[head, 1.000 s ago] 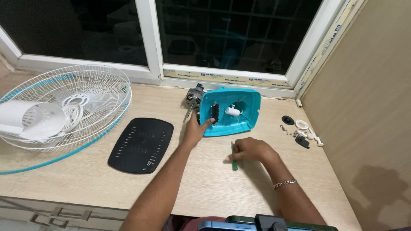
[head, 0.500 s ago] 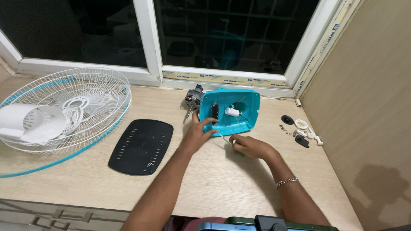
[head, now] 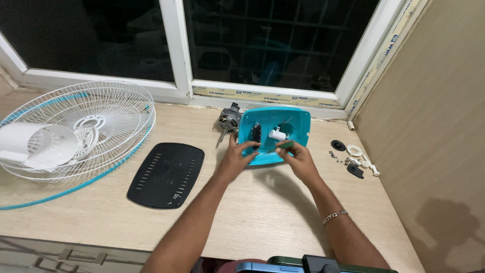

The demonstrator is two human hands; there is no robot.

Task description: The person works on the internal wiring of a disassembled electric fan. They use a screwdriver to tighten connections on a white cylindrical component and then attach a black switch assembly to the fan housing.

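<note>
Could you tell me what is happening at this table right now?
A person is working on a taken-apart fan. The left hand steadies the open teal housing by the window, while the right hand holds a green-handled screwdriver at its edge. The motor lies beside it, a black cover plate and white wire grille to the left, small parts to the right.

We seem to be in a home, not a workshop — a pale wooden table (head: pixel 262 212) pushed under a white-framed window (head: pixel 177 55), dark outside, with a plain beige wall (head: pixel 434 126) beside it and household fan parts — a wire fan guard (head: pixel 101 116) — spread about.
</note>
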